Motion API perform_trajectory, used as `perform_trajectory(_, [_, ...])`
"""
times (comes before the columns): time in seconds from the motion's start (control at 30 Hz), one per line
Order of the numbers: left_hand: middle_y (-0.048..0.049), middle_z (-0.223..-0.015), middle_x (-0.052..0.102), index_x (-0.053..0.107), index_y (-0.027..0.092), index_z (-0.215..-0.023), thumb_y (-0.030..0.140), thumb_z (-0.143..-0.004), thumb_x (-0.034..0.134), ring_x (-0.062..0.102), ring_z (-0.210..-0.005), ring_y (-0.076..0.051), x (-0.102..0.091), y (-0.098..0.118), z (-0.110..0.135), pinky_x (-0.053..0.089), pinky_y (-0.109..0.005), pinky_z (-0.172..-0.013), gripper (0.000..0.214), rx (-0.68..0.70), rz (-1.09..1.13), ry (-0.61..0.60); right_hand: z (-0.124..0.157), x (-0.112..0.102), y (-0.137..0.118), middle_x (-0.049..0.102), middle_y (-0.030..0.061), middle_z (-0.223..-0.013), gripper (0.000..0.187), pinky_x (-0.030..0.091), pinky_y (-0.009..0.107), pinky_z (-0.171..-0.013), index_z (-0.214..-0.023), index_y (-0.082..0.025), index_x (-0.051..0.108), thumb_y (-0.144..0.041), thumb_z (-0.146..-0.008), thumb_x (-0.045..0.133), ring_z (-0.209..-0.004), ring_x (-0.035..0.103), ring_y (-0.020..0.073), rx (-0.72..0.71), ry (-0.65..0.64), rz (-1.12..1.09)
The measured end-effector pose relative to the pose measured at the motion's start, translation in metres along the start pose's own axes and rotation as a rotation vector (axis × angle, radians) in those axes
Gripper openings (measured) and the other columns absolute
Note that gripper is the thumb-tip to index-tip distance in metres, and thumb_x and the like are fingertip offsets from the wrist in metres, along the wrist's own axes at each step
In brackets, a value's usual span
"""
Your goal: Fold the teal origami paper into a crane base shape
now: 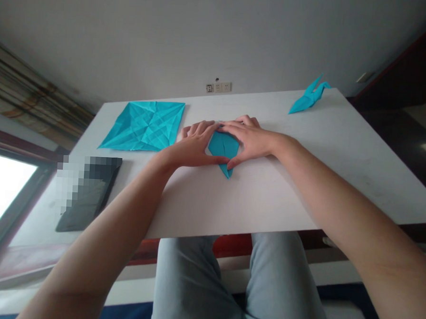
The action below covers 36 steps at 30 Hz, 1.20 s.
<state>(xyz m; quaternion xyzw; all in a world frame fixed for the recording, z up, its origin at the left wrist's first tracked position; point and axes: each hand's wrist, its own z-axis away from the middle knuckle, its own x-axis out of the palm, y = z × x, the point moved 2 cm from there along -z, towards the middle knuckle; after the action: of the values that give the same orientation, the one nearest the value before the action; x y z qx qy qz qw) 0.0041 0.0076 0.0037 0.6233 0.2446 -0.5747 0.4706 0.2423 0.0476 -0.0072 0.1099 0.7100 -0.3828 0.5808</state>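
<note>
A folded piece of turquoise origami paper (223,145) lies on the white table in front of me, its narrow point towards me. My left hand (198,143) rests at its left side, thumb across the lower part and fingers at the far edge. On the other side, my right hand (250,138) curves around the paper, its thumb near the lower point and its fingertips meeting the left ones at the top. Both hands hold the paper between thumb and fingers. The hands cover parts of its edges.
A creased, unfolded turquoise sheet (146,125) lies at the back left of the white table (203,202). Nearer on the left is a dark, partly pixelated flat device (89,205). A turquoise paper crane (310,97) stands at the back right. Wall sockets (218,87) show behind the table.
</note>
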Motion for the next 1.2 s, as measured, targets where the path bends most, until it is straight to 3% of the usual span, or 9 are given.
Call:
perform_trajectory(0.17, [-0.0235, -0.199, 0.023, 0.019, 0.026, -0.194, 0.095, -0.079, 0.082, 0.015, -0.185, -0.056, 0.0, -0.004, 0.001, 0.014, -0.073, -0.148, 0.148, 0.012, -0.005, -0.013, 0.001, -0.001, -0.003, 0.045, 0.0128, -0.194, 0.146, 0.027, 0.079, -0.145, -0.186, -0.036, 0.046, -0.091, -0.062, 0.1, -0.177, 0.032, 0.0567, 0.013, -0.022, -0.002])
perform_trajectory(0.33, [-0.024, -0.199, 0.021, 0.01, 0.027, -0.195, 0.099, -0.075, 0.084, 0.012, -0.185, -0.058, 0.002, -0.006, 0.001, 0.013, -0.075, -0.147, 0.158, 0.065, 0.028, 0.001, 0.001, 0.001, 0.004, 0.051, 0.0131, -0.189, 0.147, 0.03, 0.078, -0.144, -0.185, -0.037, 0.047, -0.092, -0.06, 0.101, -0.176, 0.034, 0.0561, -0.022, 0.0, 0.001])
perform_trajectory(0.5, [-0.0214, -0.201, 0.02, 0.01, 0.03, -0.195, 0.098, -0.074, 0.085, 0.011, -0.187, -0.055, 0.002, -0.003, 0.003, 0.011, -0.072, -0.149, 0.158, 0.088, 0.04, -0.019, -0.002, -0.001, 0.008, 0.057, 0.0139, -0.185, 0.127, 0.034, 0.079, -0.141, -0.181, -0.036, 0.053, -0.098, -0.076, 0.087, -0.171, 0.04, 0.0575, -0.008, 0.017, -0.027])
perform_trajectory(0.63, [-0.0236, -0.2, 0.02, 0.01, 0.027, -0.195, 0.095, -0.082, 0.081, 0.015, -0.187, -0.05, 0.005, 0.001, 0.002, 0.01, -0.07, -0.149, 0.149, 0.159, 0.064, 0.005, -0.004, -0.001, 0.006, 0.059, 0.0155, -0.183, 0.111, 0.035, 0.081, -0.138, -0.175, -0.033, 0.059, -0.097, -0.087, 0.075, -0.167, 0.044, 0.0597, 0.033, 0.021, -0.009])
perform_trajectory(0.77, [-0.0264, -0.199, 0.024, 0.017, 0.019, -0.193, 0.092, -0.101, 0.058, 0.018, -0.187, -0.048, 0.009, 0.006, 0.002, 0.012, -0.068, -0.149, 0.125, 0.138, 0.095, 0.026, -0.004, 0.002, 0.007, 0.062, 0.0107, -0.181, 0.085, 0.038, 0.078, -0.138, -0.172, -0.038, 0.061, -0.085, -0.102, 0.063, -0.165, 0.049, 0.0542, 0.022, 0.035, 0.012])
perform_trajectory(0.87, [-0.0286, -0.197, 0.026, 0.02, 0.015, -0.192, 0.09, -0.097, 0.065, 0.022, -0.185, -0.05, 0.011, 0.008, 0.002, 0.014, -0.067, -0.149, 0.129, 0.105, 0.076, 0.06, -0.007, 0.005, 0.011, 0.065, 0.009, -0.177, 0.067, 0.04, 0.079, -0.136, -0.167, -0.039, 0.066, -0.071, -0.11, 0.054, -0.162, 0.052, 0.0519, 0.039, 0.063, 0.02])
perform_trajectory(1.2, [-0.0325, -0.197, 0.022, 0.016, 0.015, -0.192, 0.092, -0.086, 0.081, 0.018, -0.185, -0.054, 0.016, 0.0, -0.003, 0.013, -0.072, -0.148, 0.146, 0.166, 0.097, 0.07, -0.009, 0.009, 0.008, 0.063, 0.0169, -0.18, 0.078, 0.039, 0.079, -0.134, -0.172, -0.024, 0.062, -0.068, -0.107, 0.059, -0.163, 0.049, 0.0571, 0.095, 0.085, 0.073])
